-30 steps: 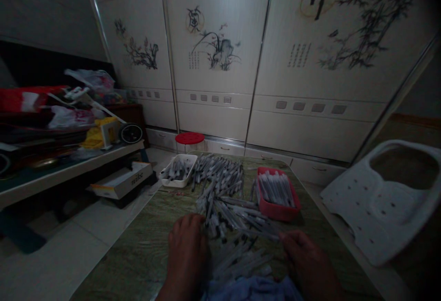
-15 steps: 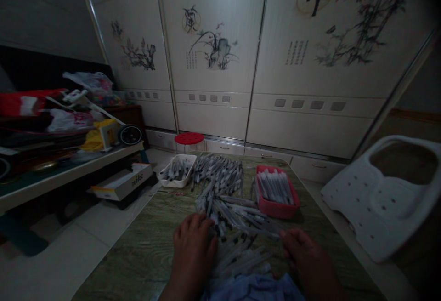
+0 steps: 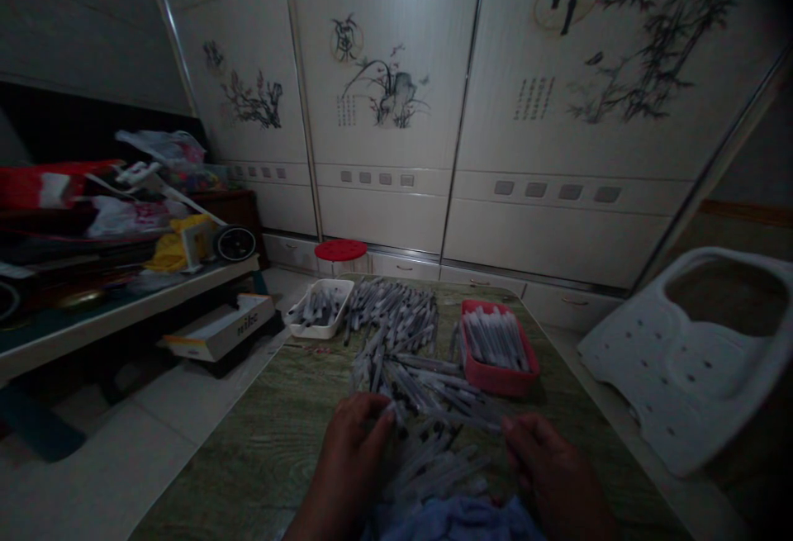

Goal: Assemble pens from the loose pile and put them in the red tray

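Pens (image 3: 409, 376) are heaped mid-counter (image 3: 273, 434) between a white tray (image 3: 315, 310) and a red tray (image 3: 499, 347). The heap's near edge is touched by the left hand (image 3: 350, 462) and right hand (image 3: 551, 475) (whether the fingers are apart or pinching cannot be told).

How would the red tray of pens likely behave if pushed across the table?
The red tray looks shallow with a flat base, so it would probably slide rather than tip. Its pens lie level inside the rim, so they would likely stay in. It seems light plastic.
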Action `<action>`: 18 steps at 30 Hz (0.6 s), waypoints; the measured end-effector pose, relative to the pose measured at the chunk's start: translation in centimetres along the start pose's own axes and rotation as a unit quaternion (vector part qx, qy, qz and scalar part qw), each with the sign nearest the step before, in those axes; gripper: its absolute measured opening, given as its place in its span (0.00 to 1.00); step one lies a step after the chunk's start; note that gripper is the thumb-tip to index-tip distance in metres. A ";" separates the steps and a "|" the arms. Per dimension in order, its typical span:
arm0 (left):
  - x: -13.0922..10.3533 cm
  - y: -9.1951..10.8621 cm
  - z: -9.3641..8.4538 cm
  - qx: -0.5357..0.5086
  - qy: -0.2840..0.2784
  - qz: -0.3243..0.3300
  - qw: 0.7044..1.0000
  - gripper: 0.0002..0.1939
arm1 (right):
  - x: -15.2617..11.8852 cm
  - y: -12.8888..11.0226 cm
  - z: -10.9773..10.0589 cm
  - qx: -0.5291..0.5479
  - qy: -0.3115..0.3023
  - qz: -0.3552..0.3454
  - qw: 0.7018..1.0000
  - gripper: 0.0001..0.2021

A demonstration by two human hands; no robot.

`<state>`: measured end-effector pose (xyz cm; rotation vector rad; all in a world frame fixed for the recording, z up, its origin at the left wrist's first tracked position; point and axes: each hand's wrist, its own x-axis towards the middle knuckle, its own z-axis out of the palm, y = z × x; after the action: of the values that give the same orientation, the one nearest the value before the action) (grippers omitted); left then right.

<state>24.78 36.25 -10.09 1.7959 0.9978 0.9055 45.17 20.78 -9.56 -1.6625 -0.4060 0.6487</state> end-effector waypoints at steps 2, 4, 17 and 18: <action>-0.2 0.7 0.0 -0.127 -0.025 -0.078 0.988 0.15 | -0.3 -0.4 0.1 0.017 -0.001 0.003 1.000 0.21; -0.4 1.4 0.0 -0.232 -0.046 -0.140 0.961 0.20 | -0.6 -0.8 0.2 0.029 -0.005 0.003 1.000 0.22; -0.8 1.9 0.4 -0.432 -0.018 -0.219 0.875 0.14 | -2.0 -0.3 1.8 -0.020 -0.077 -0.049 0.996 0.19; -0.8 1.9 0.5 -0.430 -0.017 -0.217 0.876 0.14 | -2.0 -0.2 1.9 -0.024 -0.071 -0.054 0.996 0.19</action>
<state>25.36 34.81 -8.63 0.7892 0.7438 0.8330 42.47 21.11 -9.21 -1.6336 -0.6135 0.6838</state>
